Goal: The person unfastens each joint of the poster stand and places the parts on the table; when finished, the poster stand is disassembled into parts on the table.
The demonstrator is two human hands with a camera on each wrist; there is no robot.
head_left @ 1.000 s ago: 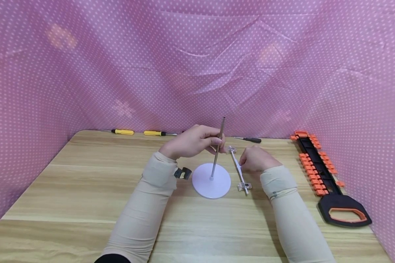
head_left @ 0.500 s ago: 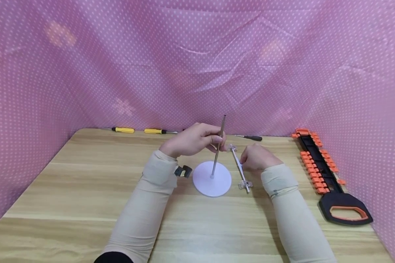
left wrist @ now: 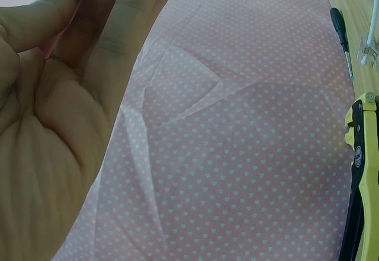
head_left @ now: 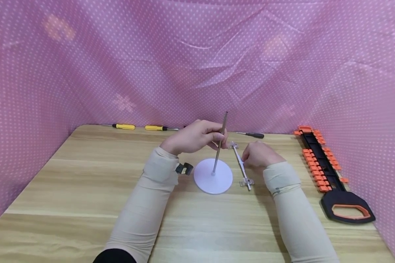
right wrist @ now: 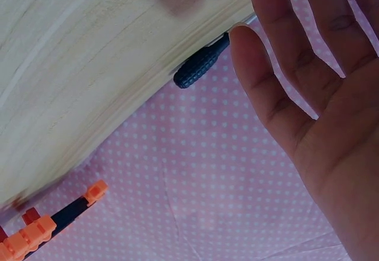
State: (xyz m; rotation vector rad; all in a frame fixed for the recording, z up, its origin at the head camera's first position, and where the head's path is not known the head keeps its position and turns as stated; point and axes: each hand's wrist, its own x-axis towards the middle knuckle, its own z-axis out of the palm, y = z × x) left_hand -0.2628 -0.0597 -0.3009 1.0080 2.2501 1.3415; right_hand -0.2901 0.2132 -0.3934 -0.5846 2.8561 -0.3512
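Note:
In the head view, my left hand [head_left: 199, 137] pinches a thin metal rod [head_left: 218, 150] between thumb and fingers. This rod rises, leaning a little right, from the centre of a round white base [head_left: 208, 184] on the table. My left palm [left wrist: 53, 119] fills the left side of the left wrist view, the rod crossing its fingers at the top edge. To the right, my right hand [head_left: 261, 155] has its fingertips at the middle of a slim white bar [head_left: 243, 171] with a clear clip near each end. In the right wrist view, several fingers [right wrist: 281, 30] are extended and their grip is out of frame.
Two yellow-handled screwdrivers [head_left: 155, 128] and a black-handled screwdriver [head_left: 255, 135] lie along the table's back edge. A black rack with orange clips and a handle [head_left: 347, 206] lies at the right. The left wrist view shows a yellow and black tool [left wrist: 360, 148]. Pink dotted cloth surrounds the table.
The head view has shifted slightly, so everything sits a little higher in it. Both hands keep their places at the rod and the bar.

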